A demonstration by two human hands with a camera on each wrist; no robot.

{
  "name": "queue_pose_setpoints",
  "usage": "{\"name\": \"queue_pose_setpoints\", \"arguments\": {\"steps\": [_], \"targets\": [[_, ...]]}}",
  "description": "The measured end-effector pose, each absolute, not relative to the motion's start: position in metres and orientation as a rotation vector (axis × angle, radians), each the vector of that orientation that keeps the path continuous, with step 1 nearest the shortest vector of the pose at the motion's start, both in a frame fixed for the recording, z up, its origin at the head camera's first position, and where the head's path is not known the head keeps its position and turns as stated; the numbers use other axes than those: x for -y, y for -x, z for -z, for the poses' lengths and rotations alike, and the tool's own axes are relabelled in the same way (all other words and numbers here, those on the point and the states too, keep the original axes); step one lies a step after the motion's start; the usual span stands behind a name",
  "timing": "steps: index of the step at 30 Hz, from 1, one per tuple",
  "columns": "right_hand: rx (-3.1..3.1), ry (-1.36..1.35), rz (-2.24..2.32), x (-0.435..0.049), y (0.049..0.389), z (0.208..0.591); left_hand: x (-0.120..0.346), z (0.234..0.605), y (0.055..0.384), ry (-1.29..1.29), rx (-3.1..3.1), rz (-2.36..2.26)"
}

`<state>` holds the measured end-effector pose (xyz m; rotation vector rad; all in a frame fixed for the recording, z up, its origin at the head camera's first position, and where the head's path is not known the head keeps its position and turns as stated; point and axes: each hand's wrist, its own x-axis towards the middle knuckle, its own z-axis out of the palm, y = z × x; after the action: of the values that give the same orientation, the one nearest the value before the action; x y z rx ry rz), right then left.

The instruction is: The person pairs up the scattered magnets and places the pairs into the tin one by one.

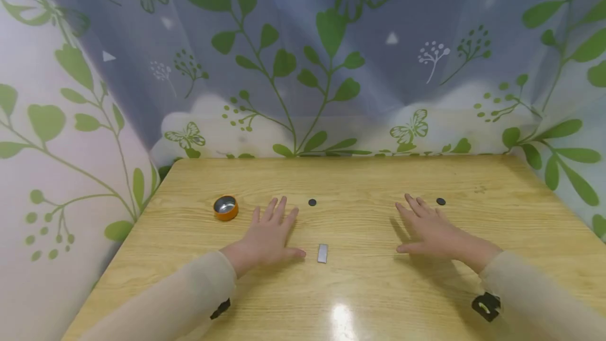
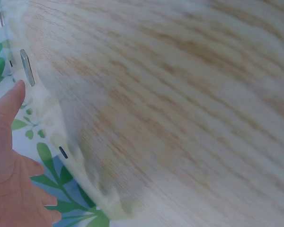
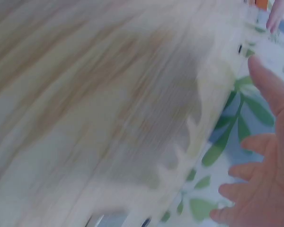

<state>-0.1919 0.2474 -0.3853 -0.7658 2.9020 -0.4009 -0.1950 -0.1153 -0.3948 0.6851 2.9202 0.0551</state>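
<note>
My left hand (image 1: 267, 238) is held over the table with fingers spread and straight, holding nothing. Left of it stands a small round orange bowl (image 1: 225, 208) with a shiny metal inside. Just right of its thumb lies a flat grey rectangular piece (image 1: 323, 253), also seen in the left wrist view as a thin grey bar (image 2: 27, 67). A small black disc (image 1: 312, 202) lies beyond the left fingertips. My right hand (image 1: 433, 233), likewise spread and holding nothing, casts a shadow on the wood. Another black disc (image 1: 441, 201) lies just beyond its fingers.
The wooden table (image 1: 360, 278) ends at a far edge against a patterned curtain (image 1: 303, 67) with leaves and butterflies. Dark devices sit under both sleeves, one device (image 1: 486, 307) at the right wrist. A grey object (image 3: 109, 220) is partly cut off in the right wrist view.
</note>
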Motion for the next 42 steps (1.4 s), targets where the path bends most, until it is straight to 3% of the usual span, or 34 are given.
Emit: {"name": "queue_pose_setpoints", "arguments": {"steps": [17,28,42], "targets": [[-2.741,0.646,0.547,-0.339,0.179,0.385,0.084,0.395,0.193,-0.963,-2.858,-0.016],[-2.732,0.642,0.602,-0.345,0.181,0.398,0.065,0.394,0.191,-1.03,-2.782,-0.154],[-2.698,0.742,0.712,-0.335,0.181,0.402,0.05,0.393,0.189,-0.778,-2.763,-0.423]]}}
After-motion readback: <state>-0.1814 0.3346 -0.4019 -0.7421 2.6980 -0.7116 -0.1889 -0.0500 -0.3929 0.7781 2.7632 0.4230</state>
